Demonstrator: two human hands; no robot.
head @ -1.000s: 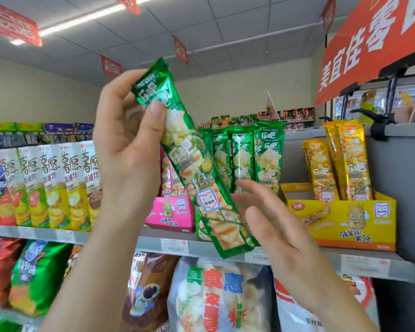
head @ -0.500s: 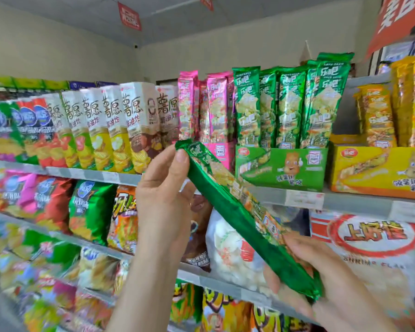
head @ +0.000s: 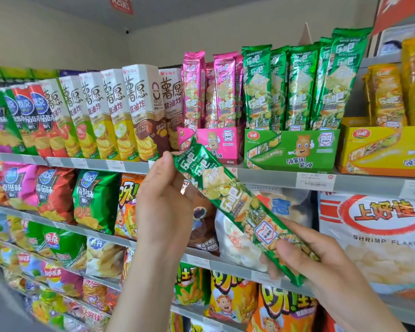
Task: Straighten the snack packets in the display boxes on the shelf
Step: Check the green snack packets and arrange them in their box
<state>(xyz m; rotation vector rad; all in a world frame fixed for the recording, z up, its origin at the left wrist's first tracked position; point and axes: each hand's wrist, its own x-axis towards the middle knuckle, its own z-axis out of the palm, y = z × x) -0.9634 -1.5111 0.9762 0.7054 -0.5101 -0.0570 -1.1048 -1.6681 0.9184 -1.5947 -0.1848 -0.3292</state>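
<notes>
Left hand (head: 163,202): I see it pinching the green packet (head: 240,209) at its top end.
Right hand (head: 321,267): clamped round its bottom end.
Green box (head: 290,149): on the shelf (head: 261,176) behind.

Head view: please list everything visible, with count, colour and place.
held packet: one, green, slanted in front of the shelves
green display box: one, green, upper shelf, middle
green packets: about five, green, upright in it
pink display box: one, pink, left of the green one
pink packets: several, pink, upright in it
yellow display box: one, yellow, upper shelf, right
yellow packets: several, yellow, in it
tall cartons: a row, white, upper shelf, left
chip bags: many, mixed colours, lower shelves
shrimp flakes bag: one, white and red, second shelf, right
left hand: one, grips the held packet's upper end
right hand: one, grips its lower end
</notes>
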